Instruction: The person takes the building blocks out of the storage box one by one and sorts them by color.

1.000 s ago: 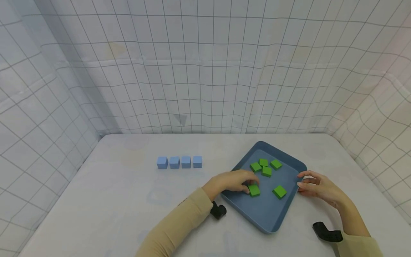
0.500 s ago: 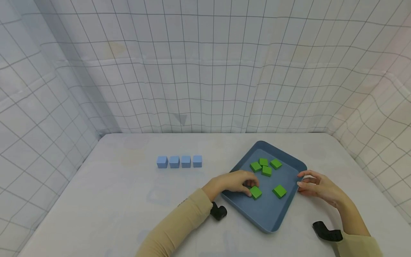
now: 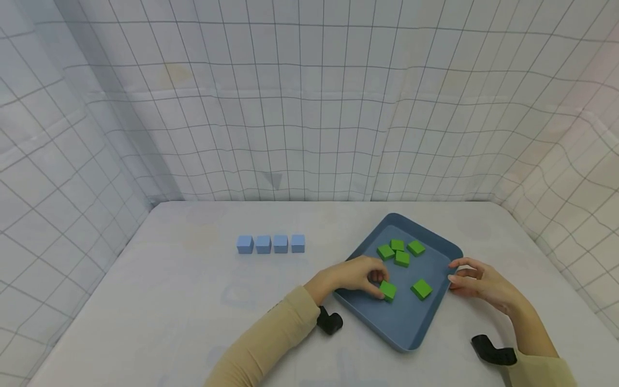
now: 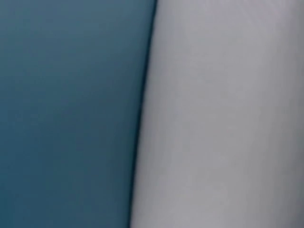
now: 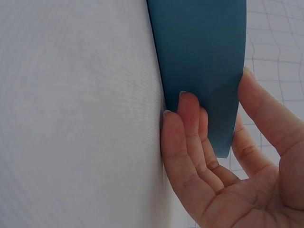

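Note:
The blue tray [image 3: 369, 322] lies turned at an angle on the right side of the table. Reaching over its left corner, my left hand [image 3: 358, 273] holds a small green block [image 3: 388, 291] between thumb and curled fingers, low over the tray floor. On the opposite side, my right hand [image 3: 476, 280] holds the tray's edge: in the right wrist view its thumb [image 5: 266, 104] and index finger reach the rim while other fingers lie against the outer wall [image 5: 204, 52]. The left wrist view shows only tray wall [image 4: 66, 114] and table.
Several other green blocks lie in the tray, most clustered around a block [image 3: 402, 259] towards its back and one block [image 3: 422, 289] nearer the right side. Several light blue cubes [image 3: 281, 244] stand in a row left of it. Gridded white cloth [image 3: 290, 118] walls the table.
The green block at my left hand has shifted slightly right and towards me and turned a little, the thumb moving with it. My right hand and the tray have stayed in place.

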The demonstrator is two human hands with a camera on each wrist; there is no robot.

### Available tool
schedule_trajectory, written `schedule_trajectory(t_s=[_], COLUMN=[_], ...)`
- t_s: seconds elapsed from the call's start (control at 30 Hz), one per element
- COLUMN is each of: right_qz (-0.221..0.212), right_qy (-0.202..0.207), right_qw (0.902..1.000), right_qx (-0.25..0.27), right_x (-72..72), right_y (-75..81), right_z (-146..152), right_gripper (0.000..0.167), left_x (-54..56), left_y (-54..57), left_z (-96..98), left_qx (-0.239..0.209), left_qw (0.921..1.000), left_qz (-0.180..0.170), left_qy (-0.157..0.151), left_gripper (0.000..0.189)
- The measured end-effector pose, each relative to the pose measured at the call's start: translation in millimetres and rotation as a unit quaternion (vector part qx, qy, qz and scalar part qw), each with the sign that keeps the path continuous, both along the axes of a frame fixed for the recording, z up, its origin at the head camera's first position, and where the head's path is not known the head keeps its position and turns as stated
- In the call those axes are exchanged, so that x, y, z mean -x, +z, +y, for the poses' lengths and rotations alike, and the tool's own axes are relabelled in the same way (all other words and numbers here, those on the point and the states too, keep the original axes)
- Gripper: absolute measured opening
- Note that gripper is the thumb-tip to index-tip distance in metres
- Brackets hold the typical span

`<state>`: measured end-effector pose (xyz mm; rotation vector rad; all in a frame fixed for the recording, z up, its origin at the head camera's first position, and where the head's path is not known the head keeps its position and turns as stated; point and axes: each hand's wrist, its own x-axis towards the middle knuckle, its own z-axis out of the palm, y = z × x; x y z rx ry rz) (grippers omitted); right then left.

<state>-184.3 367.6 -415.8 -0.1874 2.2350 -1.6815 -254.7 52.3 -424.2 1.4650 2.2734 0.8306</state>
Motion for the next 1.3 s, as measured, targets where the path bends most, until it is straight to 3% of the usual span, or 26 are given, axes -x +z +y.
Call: schedule_trajectory(t_s=[0.2, 0.47, 0.8, 1.0, 1.3], right_qz=[0.0, -0.005, 0.0, 0.003, -0.001], right_qy=[0.003, -0.001, 0.0, 0.005, 0.008], right_qw=[1.0, 1.0, 1.0, 1.0, 0.9999], right_qx=[0.002, 0.0, -0.005, 0.002, 0.012], right_x=[0.2, 0.1, 0.0, 0.8, 1.5], right_y=[-1.5, -1.0, -0.6, -2.6, -4.1], right_z=[1, 1, 1, 3, 4], right_gripper=[0.027, 0.027, 0.027, 0.025, 0.024], left_x=[-2.6, -6.3, -14.7, -17.5, -24.5], left_y=[3.6, 7.5, 15.1, 15.8, 14.0], left_z=[-4.0, -17.5, -50.7, -71.0, -101.7], left_qx=[-0.047, -0.086, -0.151, -0.163, -0.161], left_qw=[0.9986, 0.9954, 0.983, 0.9772, 0.9725], left_qz=[-0.017, -0.002, 0.005, 0.031, 0.021], left_qy=[0.016, 0.042, 0.105, 0.132, 0.167], left_gripper=[0.028, 0.03, 0.028, 0.026, 0.025])
